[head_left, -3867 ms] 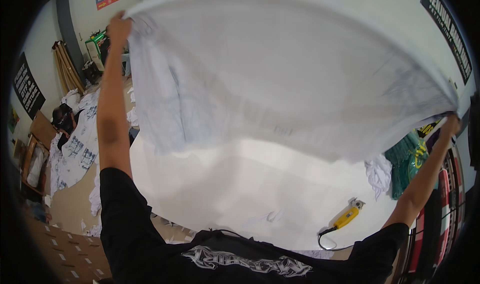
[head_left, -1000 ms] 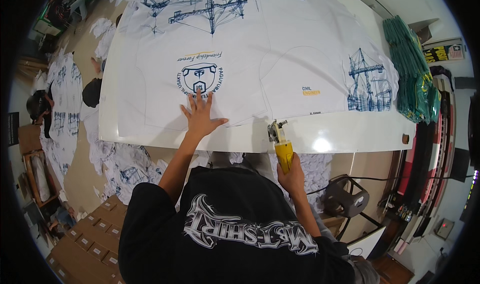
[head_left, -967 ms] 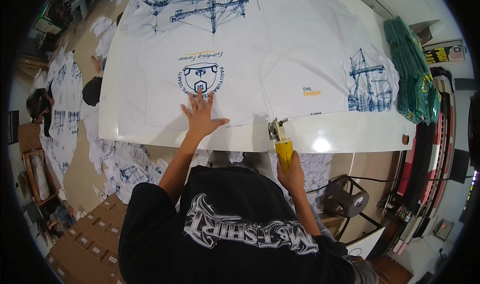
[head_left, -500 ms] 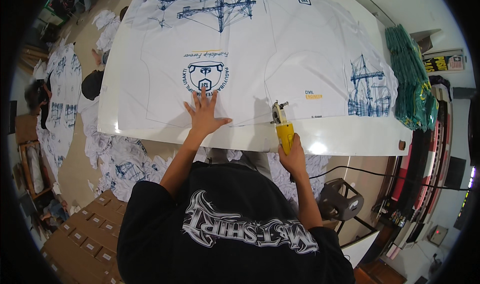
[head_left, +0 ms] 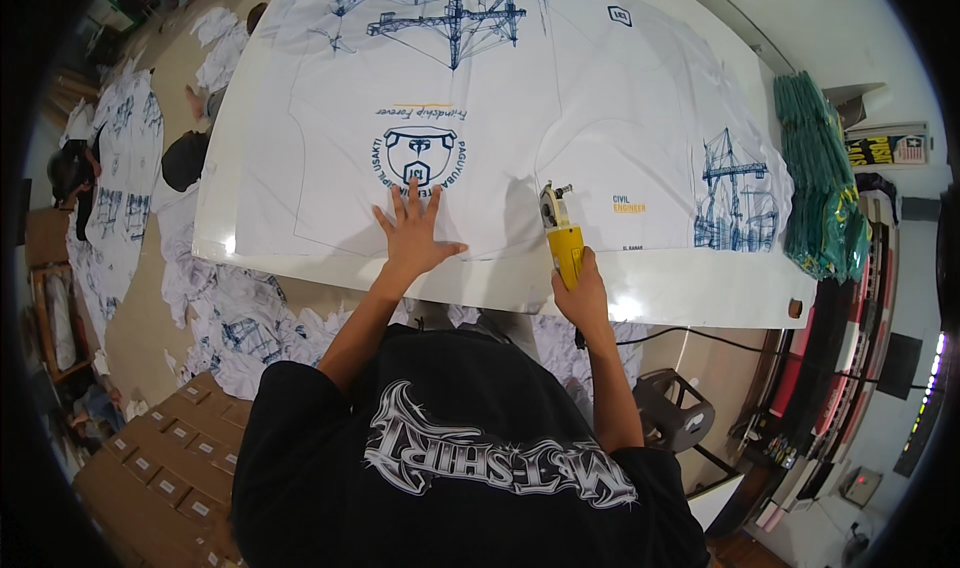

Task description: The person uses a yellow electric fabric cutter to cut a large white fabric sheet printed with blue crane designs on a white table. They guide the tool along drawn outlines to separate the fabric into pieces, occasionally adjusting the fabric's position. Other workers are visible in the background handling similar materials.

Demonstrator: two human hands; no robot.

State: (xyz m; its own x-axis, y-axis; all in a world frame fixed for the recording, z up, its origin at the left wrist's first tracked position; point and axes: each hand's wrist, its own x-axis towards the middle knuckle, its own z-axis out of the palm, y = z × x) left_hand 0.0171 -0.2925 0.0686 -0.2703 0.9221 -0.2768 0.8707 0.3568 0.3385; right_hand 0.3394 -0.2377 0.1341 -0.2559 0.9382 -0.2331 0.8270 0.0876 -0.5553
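Observation:
White fabric (head_left: 330, 148) with blue crane drawings, a crest print and thin pattern outlines lies spread over a white table (head_left: 660, 298). My left hand (head_left: 412, 240) presses flat on it, fingers spread, the fingertips over the lower part of the crest print. In my right hand (head_left: 584, 294) is a yellow handheld electric rotary cutter (head_left: 566, 250), gripped by its body. Its round blade head points away from me and sits on the fabric near a curved outline. Whether the blade is spinning, I cannot tell.
A stack of green packaged pieces (head_left: 815, 178) lies at the table's right edge. The black power cord (head_left: 700, 335) runs off to the right, above a dark stool (head_left: 675, 408). White fabric heaps (head_left: 240, 323) and brown cartons (head_left: 165, 468) are at the left. Another person (head_left: 186, 158) is beyond the table's left edge.
The rotary cutter in my right hand has moved forward, farther into the fabric from its near edge. My left hand stays in the same place on the crest print. The view has shifted slightly.

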